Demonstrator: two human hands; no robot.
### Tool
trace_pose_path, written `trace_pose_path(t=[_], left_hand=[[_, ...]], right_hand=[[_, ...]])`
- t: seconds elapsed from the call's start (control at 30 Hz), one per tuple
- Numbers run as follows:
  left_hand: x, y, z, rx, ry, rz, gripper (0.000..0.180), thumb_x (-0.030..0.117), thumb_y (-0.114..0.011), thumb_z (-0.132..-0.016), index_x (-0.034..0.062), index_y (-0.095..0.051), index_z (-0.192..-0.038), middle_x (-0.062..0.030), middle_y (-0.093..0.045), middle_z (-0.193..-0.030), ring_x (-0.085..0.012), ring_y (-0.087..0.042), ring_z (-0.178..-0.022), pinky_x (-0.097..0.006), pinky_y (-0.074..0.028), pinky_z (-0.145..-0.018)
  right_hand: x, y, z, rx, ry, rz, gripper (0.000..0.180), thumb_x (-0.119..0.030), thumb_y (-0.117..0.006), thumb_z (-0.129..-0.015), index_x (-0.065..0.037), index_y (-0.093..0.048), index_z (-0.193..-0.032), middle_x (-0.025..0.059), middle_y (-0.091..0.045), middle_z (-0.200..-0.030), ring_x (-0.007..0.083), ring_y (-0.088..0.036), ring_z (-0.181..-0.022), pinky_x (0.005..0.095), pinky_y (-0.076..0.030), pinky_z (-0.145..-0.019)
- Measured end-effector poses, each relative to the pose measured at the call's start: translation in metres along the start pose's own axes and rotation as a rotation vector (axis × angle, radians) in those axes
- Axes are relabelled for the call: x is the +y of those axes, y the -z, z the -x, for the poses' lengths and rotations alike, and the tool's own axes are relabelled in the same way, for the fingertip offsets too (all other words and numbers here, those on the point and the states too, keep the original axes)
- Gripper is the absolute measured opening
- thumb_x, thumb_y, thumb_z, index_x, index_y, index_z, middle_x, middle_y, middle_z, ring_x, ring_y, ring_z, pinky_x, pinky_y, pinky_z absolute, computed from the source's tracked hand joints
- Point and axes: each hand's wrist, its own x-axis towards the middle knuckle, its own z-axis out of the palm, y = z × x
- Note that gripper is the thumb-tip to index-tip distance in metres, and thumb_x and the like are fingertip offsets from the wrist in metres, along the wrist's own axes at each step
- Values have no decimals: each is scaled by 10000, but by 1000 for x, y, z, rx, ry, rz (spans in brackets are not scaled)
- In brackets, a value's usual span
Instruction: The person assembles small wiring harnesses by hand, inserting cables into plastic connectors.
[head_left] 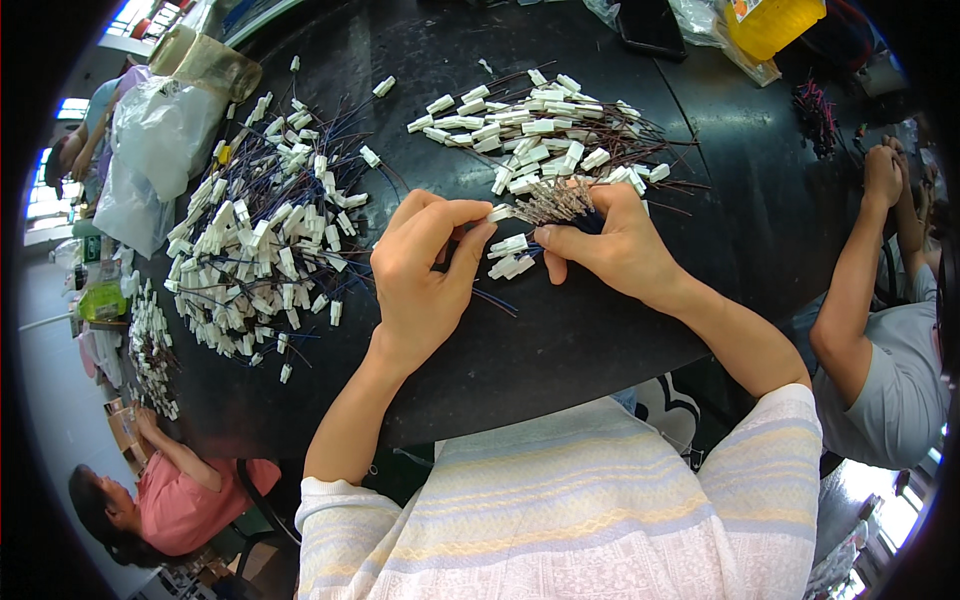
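The left hand (425, 258) pinches a small white connector housing (500, 213) between thumb and index finger, its other fingers curled in. The right hand (622, 245) is closed around a bundle of wires (588, 222), dark blue where they show between the fingers, with a dense brush of metal-tipped ends (553, 202) fanning out toward the left hand. The pinched housing is right beside these tips; whether it touches them cannot be told. Just below the bundle are a few more white housings (511, 266), and it is unclear whether they hang from the grip or rest on the black desk (560, 345). Loose blue wire ends (496, 302) show between the two hands.

Beyond the right hand spreads a heap of white connectors on brown wires (540, 127), most of the housings toward the left. A larger pile of white connectors with blue and brown wires (288, 215) covers the desk left of the left hand. Near the far edge are a dark phone (650, 27) and a yellow container (782, 27); a clear plastic bag (165, 150) is at the far left. A co-worker in a pink top (185, 505) sits at the left, and another in a grey top (890, 395) at the right
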Motion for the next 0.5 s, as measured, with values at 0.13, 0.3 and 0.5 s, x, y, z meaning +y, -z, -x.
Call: trace_pose_path(t=[0.13, 0.3, 0.5], left_hand=[[0, 1, -1, -13, -72, -38, 133, -49, -665, -694, -10, -622, -814, -84, -561, -674, -170, -517, -563, -250, -392, -479], [-1, 3, -4, -36, -394, -230, 226, -96, -658, -651, -34, -627, -866, -125, -625, -777, -224, -541, -648, -274, -432, -531], [2, -4, -1, -57, -452, -208, 264, -120, -640, -613, -48, -625, -867, -133, -625, -788, -239, -540, -636, -293, -440, -532]], right_hand=[[-1, 0, 0, -16, -7, -12, 83, -64, -577, -768, 11, -608, -790, 40, -587, -552, 89, -549, -531, 237, -422, -552], [1, 1, 1, 69, -39, -3, 80, -62, -590, -764, 11, -605, -794, 45, -596, -569, 91, -555, -542, 240, -434, -568], [-2, 0, 2, 109, -76, -19, 69, -56, -605, -761, 11, -601, -779, 46, -603, -584, 90, -559, -545, 238, -435, -566]])
